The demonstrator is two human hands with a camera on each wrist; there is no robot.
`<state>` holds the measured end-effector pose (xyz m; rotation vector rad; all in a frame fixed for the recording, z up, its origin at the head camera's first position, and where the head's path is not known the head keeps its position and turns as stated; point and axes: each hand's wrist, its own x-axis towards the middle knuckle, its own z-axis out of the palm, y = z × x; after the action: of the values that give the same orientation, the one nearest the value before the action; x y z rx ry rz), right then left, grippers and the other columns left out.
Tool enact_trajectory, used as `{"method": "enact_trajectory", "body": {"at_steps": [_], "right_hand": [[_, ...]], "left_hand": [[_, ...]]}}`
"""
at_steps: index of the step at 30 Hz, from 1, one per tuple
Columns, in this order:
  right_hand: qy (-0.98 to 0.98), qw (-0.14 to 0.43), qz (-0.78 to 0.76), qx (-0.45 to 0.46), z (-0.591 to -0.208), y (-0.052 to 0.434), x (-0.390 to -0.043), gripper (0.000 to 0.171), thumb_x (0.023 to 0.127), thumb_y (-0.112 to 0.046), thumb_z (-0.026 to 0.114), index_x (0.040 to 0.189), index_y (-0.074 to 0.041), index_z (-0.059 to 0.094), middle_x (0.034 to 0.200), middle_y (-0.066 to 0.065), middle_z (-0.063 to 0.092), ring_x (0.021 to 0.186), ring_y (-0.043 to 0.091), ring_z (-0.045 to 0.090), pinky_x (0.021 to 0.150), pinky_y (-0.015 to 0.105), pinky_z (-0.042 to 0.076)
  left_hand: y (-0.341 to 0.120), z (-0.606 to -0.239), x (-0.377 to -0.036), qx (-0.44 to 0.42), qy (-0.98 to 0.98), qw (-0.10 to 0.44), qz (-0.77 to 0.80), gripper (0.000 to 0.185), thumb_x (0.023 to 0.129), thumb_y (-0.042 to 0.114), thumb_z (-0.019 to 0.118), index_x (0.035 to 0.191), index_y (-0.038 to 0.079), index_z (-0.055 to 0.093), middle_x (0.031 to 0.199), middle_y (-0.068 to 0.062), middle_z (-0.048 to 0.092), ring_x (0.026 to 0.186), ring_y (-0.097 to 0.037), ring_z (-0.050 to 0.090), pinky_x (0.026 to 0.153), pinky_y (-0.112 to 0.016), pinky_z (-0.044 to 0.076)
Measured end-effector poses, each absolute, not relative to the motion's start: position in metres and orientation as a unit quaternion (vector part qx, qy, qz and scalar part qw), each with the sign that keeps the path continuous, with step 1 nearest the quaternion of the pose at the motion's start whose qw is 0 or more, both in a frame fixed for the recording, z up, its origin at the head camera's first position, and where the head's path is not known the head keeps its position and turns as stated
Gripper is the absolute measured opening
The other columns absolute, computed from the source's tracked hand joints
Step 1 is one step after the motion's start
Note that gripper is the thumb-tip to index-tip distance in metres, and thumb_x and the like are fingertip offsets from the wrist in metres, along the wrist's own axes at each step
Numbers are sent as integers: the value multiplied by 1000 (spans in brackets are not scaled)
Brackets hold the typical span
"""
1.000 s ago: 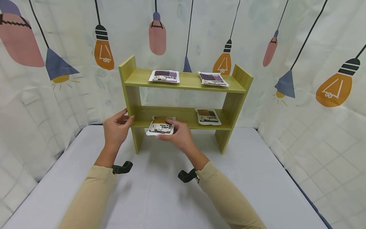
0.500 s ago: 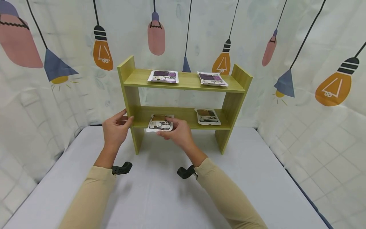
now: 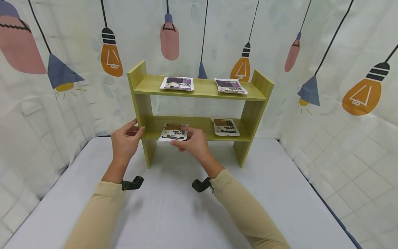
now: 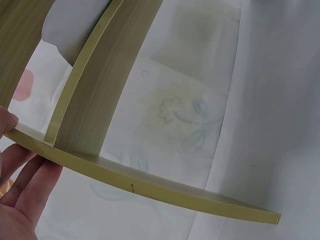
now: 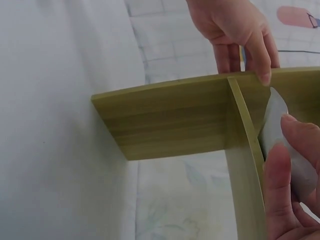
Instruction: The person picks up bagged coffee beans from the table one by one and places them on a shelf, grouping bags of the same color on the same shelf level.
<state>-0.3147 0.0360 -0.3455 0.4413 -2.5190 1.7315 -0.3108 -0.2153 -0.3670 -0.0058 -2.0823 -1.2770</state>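
Observation:
A two-tier wooden shelf (image 3: 199, 95) stands on the table. My left hand (image 3: 125, 140) grips the shelf's left side panel, the thumb on its inner side and the fingers behind; in the left wrist view the panel's edge (image 4: 150, 187) runs between them. At the left of the lower tier, my right hand (image 3: 196, 143) pinches a flat brown-and-white food pouch (image 3: 172, 134) by its right side. The right wrist view shows the pouch's pale side (image 5: 295, 155) between thumb and fingers, close over the tier's front edge. Whether its underside touches the board is hidden.
Another brown-and-white pouch (image 3: 226, 127) lies at the right of the lower tier. Two purple-and-white pouches, a left one (image 3: 178, 83) and a right one (image 3: 230, 86), lie on the upper tier. A white cloth covers the table (image 3: 174, 211); patterned curtains surround it.
My right hand has moved the pouch slightly up and inward over the lower tier, and the pouch looks flatter now. The left hand keeps its grip on the side panel.

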Motion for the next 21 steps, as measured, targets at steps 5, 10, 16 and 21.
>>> {"method": "enact_trajectory", "body": {"at_steps": [5,10,16,21], "right_hand": [[-824,31,549,139,-345,35,-315,72,75,-35,92,140,-19,65,68,5,71,61,16,73,70,28,57],[-816,32,560,141,-346,35,-315,71,75,-33,93,139,-18,65,70,5,72,61,17,73,70,29,59],[-805,39,572,151,-348,36,-313,63,76,-30,92,133,-19,67,69,7,72,60,18,73,71,31,61],[-789,33,595,147,-351,36,-310,45,77,-27,91,117,-16,74,72,7,74,61,19,73,71,32,62]], "left_hand": [[-215,-367,-310,1,-801,342,-491,46,96,33,72,139,20,65,109,-17,78,77,7,61,69,-3,49],[-215,-367,-310,1,-800,340,-494,46,96,32,72,139,20,65,110,-17,78,77,8,61,69,-3,49],[-215,-368,-311,0,-799,340,-495,45,96,32,72,139,21,65,110,-16,78,77,10,60,69,-4,49],[-215,-367,-311,-2,-798,342,-496,45,96,32,72,139,21,65,108,-17,78,76,10,60,68,-4,49]]}}
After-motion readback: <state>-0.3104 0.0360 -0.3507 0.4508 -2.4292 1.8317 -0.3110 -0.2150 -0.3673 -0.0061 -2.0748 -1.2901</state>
